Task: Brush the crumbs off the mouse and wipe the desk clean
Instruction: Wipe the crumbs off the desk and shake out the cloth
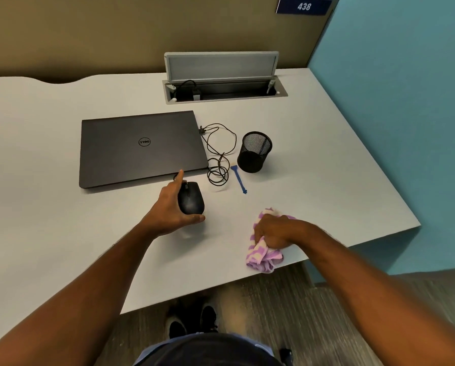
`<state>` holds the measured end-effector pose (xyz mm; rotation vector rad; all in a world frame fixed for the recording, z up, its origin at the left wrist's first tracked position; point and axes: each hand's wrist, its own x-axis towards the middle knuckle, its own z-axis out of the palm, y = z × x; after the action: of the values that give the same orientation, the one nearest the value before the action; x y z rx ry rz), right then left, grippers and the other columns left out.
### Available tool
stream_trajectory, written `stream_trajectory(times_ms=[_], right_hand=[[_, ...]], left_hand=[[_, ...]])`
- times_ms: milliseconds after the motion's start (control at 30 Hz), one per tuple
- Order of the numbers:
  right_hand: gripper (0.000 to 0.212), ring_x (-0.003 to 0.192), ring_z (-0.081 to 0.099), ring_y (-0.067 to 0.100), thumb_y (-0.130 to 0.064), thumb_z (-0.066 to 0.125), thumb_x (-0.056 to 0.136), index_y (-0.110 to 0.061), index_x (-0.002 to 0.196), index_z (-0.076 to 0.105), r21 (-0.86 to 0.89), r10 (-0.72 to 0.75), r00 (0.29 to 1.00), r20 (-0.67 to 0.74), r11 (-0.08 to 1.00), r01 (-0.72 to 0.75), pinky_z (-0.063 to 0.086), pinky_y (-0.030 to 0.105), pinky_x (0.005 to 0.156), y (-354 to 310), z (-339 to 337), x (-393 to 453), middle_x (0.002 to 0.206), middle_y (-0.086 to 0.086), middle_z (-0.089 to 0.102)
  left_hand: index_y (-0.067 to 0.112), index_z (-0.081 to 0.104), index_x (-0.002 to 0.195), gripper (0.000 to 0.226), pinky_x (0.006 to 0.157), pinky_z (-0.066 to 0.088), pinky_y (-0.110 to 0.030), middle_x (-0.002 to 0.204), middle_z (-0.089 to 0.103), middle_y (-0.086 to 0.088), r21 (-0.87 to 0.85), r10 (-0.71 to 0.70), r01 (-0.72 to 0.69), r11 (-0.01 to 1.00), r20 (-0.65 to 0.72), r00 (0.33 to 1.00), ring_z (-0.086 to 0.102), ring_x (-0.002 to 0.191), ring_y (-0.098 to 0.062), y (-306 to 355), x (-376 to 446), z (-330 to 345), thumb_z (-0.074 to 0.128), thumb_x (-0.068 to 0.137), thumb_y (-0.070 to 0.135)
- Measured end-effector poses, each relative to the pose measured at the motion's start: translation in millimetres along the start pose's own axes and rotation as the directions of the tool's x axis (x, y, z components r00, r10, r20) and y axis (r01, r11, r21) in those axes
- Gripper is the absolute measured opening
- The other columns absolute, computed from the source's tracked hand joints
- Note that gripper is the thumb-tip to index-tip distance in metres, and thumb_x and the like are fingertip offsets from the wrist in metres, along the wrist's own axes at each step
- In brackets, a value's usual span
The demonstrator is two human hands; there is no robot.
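A black wired mouse (192, 198) is in my left hand (171, 207), just in front of the laptop; the thumb curls under its near end and the index finger points toward the laptop. It looks slightly raised off the grey desk (62, 207). My right hand (274, 229) grips a crumpled pink-and-white striped cloth (262, 256) and presses it on the desk close to the front edge. A small blue brush (238, 178) lies on the desk between the mouse cable and the mesh cup.
A shut dark laptop (139, 147) lies behind the mouse. The mouse's coiled black cable (218, 159) sits right of it. A black mesh pen cup (254, 151) stands further right. An open cable hatch (221, 85) is at the back. The desk's front edge runs right beside the cloth.
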<state>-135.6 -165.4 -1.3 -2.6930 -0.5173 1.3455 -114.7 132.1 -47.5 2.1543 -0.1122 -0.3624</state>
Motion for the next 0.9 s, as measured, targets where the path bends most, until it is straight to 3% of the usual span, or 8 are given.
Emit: stream_trajectory(times_ms=[300,467,567,667,733,833,900], right_hand=[[0.031,0.098,0.064,0.013,-0.042,0.070,0.082,-0.025,0.107,0.074,0.054,0.210,0.974,0.084,0.975,-0.215,0.055,0.031,0.088,45,42,-48,0.107,-0.007,0.072],[0.056,0.087,0.067,0.023,-0.068,0.061,0.058,-0.024,0.091,0.073,-0.046,0.328,0.931,0.163,0.945,-0.325,0.055,0.041,0.086,73,74,-61,0.086,-0.003,0.071],[0.038,0.082,0.068,0.023,-0.046,0.062,0.073,-0.014,0.091,0.073,-0.011,0.359,0.902,0.240,0.930,-0.368,0.056,0.035,0.079,87,113,-72,0.083,0.002,0.070],[0.016,0.075,0.065,0.011,-0.032,0.059,0.086,-0.020,0.086,0.070,0.144,0.458,0.886,0.071,0.874,-0.463,0.051,0.027,0.071,87,145,-85,0.087,-0.001,0.072],[0.020,0.072,0.065,0.007,-0.040,0.057,0.088,-0.024,0.086,0.069,0.343,0.536,0.844,-0.034,0.799,-0.494,0.050,0.028,0.069,86,158,-87,0.083,-0.004,0.072],[0.028,0.078,0.063,0.012,-0.048,0.050,0.091,-0.025,0.097,0.065,0.436,0.611,0.776,-0.157,0.748,-0.501,0.050,0.031,0.072,89,170,-84,0.092,-0.004,0.070],[0.026,0.079,0.062,0.013,-0.048,0.046,0.092,-0.028,0.090,0.062,0.507,0.627,0.759,-0.173,0.718,-0.477,0.049,0.034,0.075,87,173,-83,0.090,-0.005,0.067]], left_hand=[[0.030,0.005,0.159,0.134,0.111,0.038,-0.036,0.144,0.036,0.002,0.032,0.050,-0.050,0.998,0.000,0.999,0.033,0.131,-0.017,7,3,24,0.093,0.059,0.049],[0.028,0.006,0.159,0.133,0.110,0.037,-0.034,0.145,0.036,0.001,0.046,0.075,-0.075,0.996,0.004,0.997,0.032,0.131,-0.017,13,4,34,0.093,0.061,0.047],[0.029,0.005,0.159,0.134,0.108,0.038,-0.032,0.146,0.034,0.000,0.052,0.082,-0.084,0.995,0.026,0.996,0.032,0.131,-0.017,14,2,37,0.093,0.060,0.049],[0.029,0.005,0.159,0.133,0.109,0.039,-0.034,0.146,0.034,0.000,0.057,0.076,-0.078,0.995,0.029,0.997,0.033,0.130,-0.017,11,0,38,0.093,0.060,0.048],[0.028,0.006,0.159,0.132,0.108,0.040,-0.034,0.145,0.034,0.000,0.059,0.069,-0.070,0.996,0.027,0.997,0.033,0.129,-0.017,10,-1,39,0.093,0.061,0.047],[0.026,0.006,0.159,0.131,0.109,0.039,-0.035,0.146,0.034,-0.002,0.059,0.064,-0.065,0.996,0.026,0.998,0.033,0.131,-0.018,9,-2,40,0.093,0.062,0.046],[0.026,0.006,0.159,0.131,0.109,0.038,-0.035,0.146,0.034,-0.002,0.063,0.063,-0.064,0.996,0.026,0.998,0.032,0.131,-0.018,9,-3,41,0.093,0.062,0.046]])
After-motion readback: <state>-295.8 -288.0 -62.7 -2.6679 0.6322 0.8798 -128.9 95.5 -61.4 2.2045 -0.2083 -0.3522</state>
